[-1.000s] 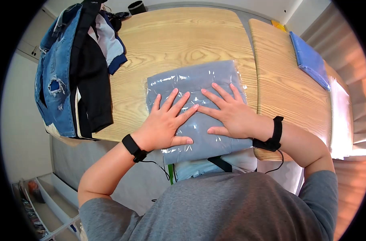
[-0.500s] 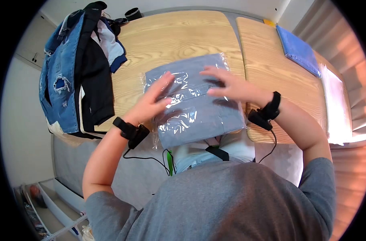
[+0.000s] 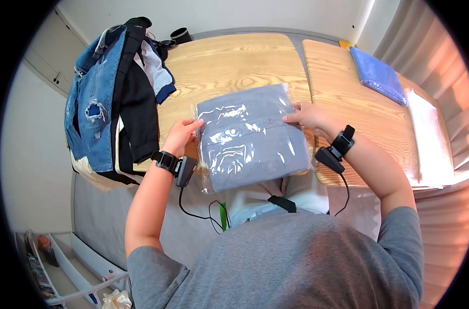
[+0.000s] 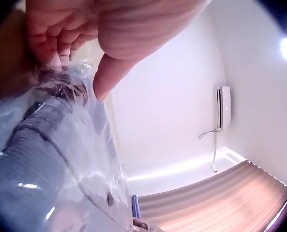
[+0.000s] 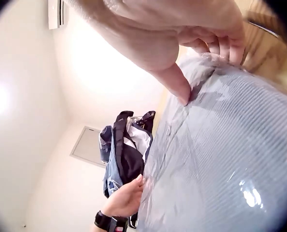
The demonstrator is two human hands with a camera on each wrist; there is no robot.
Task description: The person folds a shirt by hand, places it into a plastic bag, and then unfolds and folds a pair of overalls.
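A folded grey-blue garment in a clear plastic bag (image 3: 250,149) lies at the near edge of the wooden table, its front part over my lap. Fine stripes and a button show through the glossy film. My left hand (image 3: 180,136) grips the bag's left side, thumb on top and fingers curled underneath. On the opposite side, my right hand (image 3: 311,117) pinches the right edge near its far corner. The right wrist view shows the right thumb (image 5: 175,84) pressed on the film, with the other fingers behind the edge.
A pile of clothes with ripped jeans (image 3: 95,103) on top covers the table's left side. On the second table (image 3: 342,129) at right lie a blue bagged garment (image 3: 378,75) and a stack of clear plastic bags (image 3: 428,139). Cables hang from both wrist cameras.
Both hands, first spread flat on the bagged garment, have lifted and moved outward to its sides, where they now grip its edges. The head view has shifted slightly.
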